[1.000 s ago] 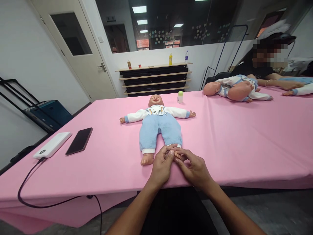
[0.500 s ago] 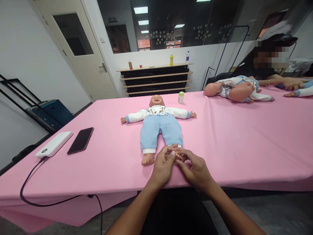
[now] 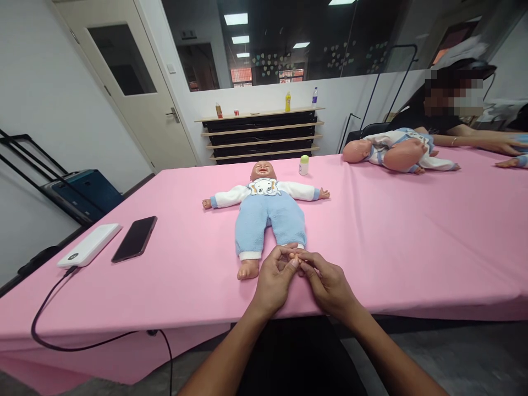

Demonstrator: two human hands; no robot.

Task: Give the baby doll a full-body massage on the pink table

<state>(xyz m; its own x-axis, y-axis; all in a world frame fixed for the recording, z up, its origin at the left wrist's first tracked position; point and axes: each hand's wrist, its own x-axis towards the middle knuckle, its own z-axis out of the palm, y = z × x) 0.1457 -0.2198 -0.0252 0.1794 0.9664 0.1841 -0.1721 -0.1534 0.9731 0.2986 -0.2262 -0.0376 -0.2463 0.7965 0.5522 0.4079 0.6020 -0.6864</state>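
A baby doll (image 3: 268, 212) in a white top and light blue trousers lies on its back on the pink table (image 3: 412, 236), head away from me, arms spread. My left hand (image 3: 274, 280) and my right hand (image 3: 325, 283) meet at the doll's foot on the right side and close around it, so that foot is almost hidden. The doll's other bare foot (image 3: 248, 269) lies free just left of my left hand.
A small white and green bottle (image 3: 303, 164) stands beyond the doll's head. A black phone (image 3: 134, 238) and a white power bank (image 3: 88, 245) with a black cable lie at the left. Far right, another person handles a second doll (image 3: 396, 151). Shelves (image 3: 259, 132) line the back wall.
My fingers have shifted slightly on the doll's foot. The other person's hand at the far right has moved further right.
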